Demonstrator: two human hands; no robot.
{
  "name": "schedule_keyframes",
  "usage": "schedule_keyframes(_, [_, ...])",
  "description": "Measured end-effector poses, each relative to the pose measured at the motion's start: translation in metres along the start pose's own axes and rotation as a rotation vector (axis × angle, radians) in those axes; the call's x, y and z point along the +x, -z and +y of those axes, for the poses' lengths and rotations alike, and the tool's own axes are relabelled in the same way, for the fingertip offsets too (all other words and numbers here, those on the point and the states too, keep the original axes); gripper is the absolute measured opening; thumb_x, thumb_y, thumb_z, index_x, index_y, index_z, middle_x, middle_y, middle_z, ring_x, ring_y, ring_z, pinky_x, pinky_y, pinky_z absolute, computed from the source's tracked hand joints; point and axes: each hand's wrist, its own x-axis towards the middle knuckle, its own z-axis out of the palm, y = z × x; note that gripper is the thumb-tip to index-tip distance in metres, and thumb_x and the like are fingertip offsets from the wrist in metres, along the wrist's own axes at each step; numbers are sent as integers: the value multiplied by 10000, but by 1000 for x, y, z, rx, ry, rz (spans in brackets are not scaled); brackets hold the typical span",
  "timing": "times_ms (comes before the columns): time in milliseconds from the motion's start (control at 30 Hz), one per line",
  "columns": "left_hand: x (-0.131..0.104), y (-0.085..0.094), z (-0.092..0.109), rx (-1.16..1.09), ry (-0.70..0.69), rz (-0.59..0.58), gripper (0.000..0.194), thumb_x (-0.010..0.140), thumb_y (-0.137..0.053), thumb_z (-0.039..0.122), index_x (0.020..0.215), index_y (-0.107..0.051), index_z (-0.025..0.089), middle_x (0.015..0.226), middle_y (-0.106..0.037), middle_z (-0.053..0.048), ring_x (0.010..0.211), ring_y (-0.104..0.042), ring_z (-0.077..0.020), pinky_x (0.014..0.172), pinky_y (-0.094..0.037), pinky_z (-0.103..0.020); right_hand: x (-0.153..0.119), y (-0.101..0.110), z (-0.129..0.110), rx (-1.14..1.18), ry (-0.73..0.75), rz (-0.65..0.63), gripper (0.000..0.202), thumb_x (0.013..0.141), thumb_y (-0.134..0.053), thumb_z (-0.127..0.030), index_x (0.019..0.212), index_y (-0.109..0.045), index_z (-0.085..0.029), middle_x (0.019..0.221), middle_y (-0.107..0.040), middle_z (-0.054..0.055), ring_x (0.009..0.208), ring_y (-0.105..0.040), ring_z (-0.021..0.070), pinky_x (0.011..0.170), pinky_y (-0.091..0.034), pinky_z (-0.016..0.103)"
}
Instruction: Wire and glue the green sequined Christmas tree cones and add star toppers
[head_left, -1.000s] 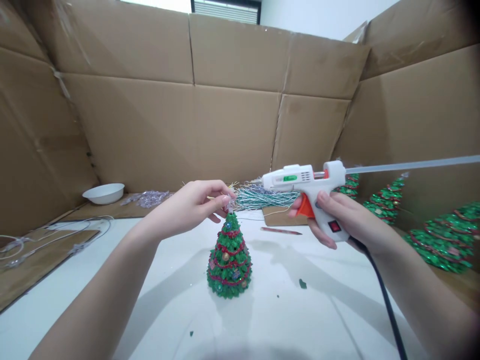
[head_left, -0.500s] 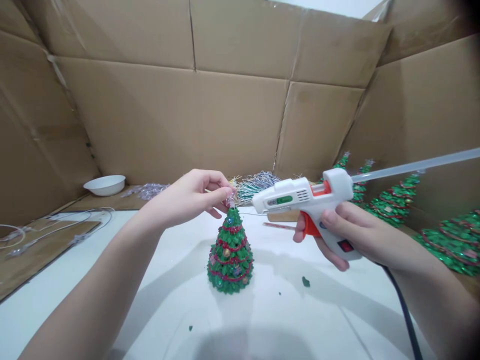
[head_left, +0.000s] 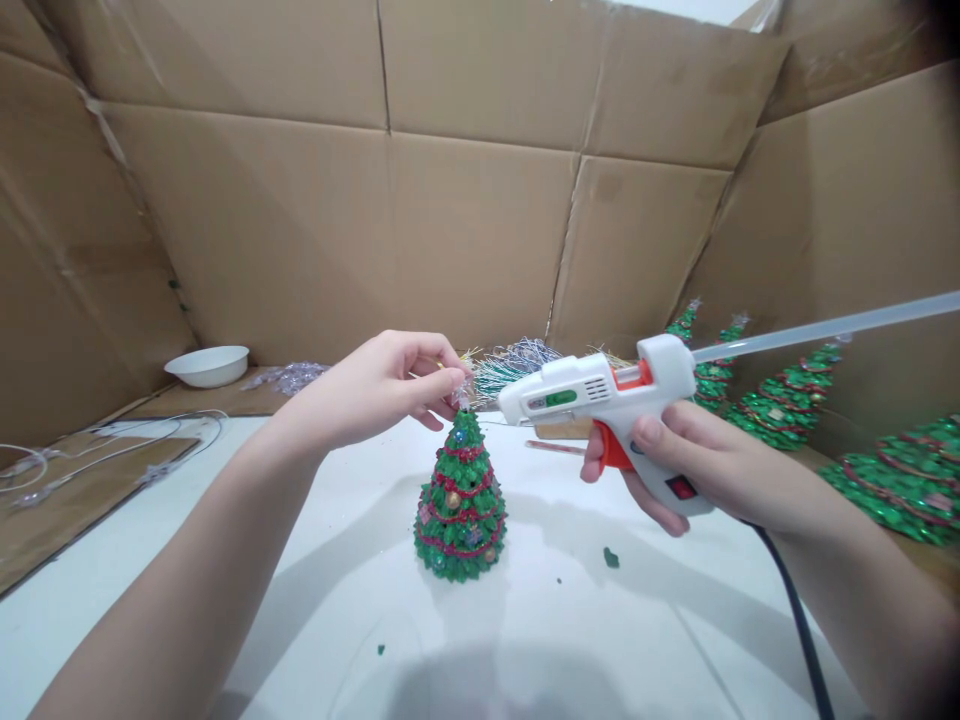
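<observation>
A small green Christmas tree (head_left: 460, 510) with red garland and little baubles stands upright on the white table. At its tip, my left hand (head_left: 401, 385) pinches a clear, pinkish star topper (head_left: 463, 392), partly hidden by the fingers. My right hand (head_left: 675, 460) is wrapped round the handle of a white glue gun (head_left: 585, 390), with a finger at its orange trigger. The gun's nozzle points left, close to the treetop; whether it touches cannot be told. A long translucent glue stick (head_left: 825, 325) sticks out of the gun's back.
Several finished trees (head_left: 784, 400) stand at the right by the cardboard wall (head_left: 480, 220). Behind lie bundled wires (head_left: 517, 365), a white bowl (head_left: 208, 366) and clear plastic pieces (head_left: 289, 378). A light string (head_left: 112, 465) lies left; the gun's black cord (head_left: 795, 600) hangs at right. Green scraps (head_left: 611, 557) dot the table.
The glue gun in my right hand has shifted slightly left, its nozzle nearer the treetop. My left hand stays at the tip of the tree.
</observation>
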Motion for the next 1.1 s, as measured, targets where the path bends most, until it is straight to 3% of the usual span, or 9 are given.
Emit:
schedule_keyframes(200, [-1,-1,2,34,-32,11,179,815,-545,347,851,-616,186,773,-690,-36,728,-669,-162,611,-578,-253,3,-4,-1,-44,-22,11,512,913,-289,-565,949,-581,-146,420,-522,-27,371,-393,59,392,-280,173])
schedule_keyframes(433, [0,0,0,46,-49,1,186,829,-542,355,864,-614,188,757,-686,-24,714,-667,-154,599,-574,-242,0,-13,-4,-158,59,99,483,893,-328,-583,877,-561,-160,455,-507,-31,397,-430,64,407,-307,190])
schedule_keyframes(600, [0,1,-2,35,-59,-17,191,831,-540,361,887,-613,193,777,-690,-28,738,-670,-160,634,-579,-258,1,-25,11,-109,160,135,469,905,-326,-557,962,-545,-147,491,-495,-37,404,-464,76,422,-358,207])
schedule_keyframes(767, [0,1,-3,33,-69,-11,177,831,-548,360,874,-610,200,759,-684,-16,716,-667,-154,610,-570,-237,6,-32,34,-207,280,183,468,896,-339,-563,960,-542,-147,789,-613,54,465,-525,76,473,-442,236])
schedule_keyframes(967, [0,0,-1,41,-78,-8,172,835,-546,361,844,-606,200,760,-657,-7,711,-654,-143,595,-563,-222,11,-33,47,-369,504,252,384,885,-383,-549,847,-506,-188,655,-485,6,564,-470,123,542,-415,273])
schedule_keyframes(1100, [0,-1,0,54,-77,6,186,835,-543,370,830,-608,196,772,-641,-8,713,-645,-141,588,-560,-221,15,-35,51,-371,548,287,395,873,-365,-582,804,-466,-207,678,-457,9,596,-450,137,553,-410,286])
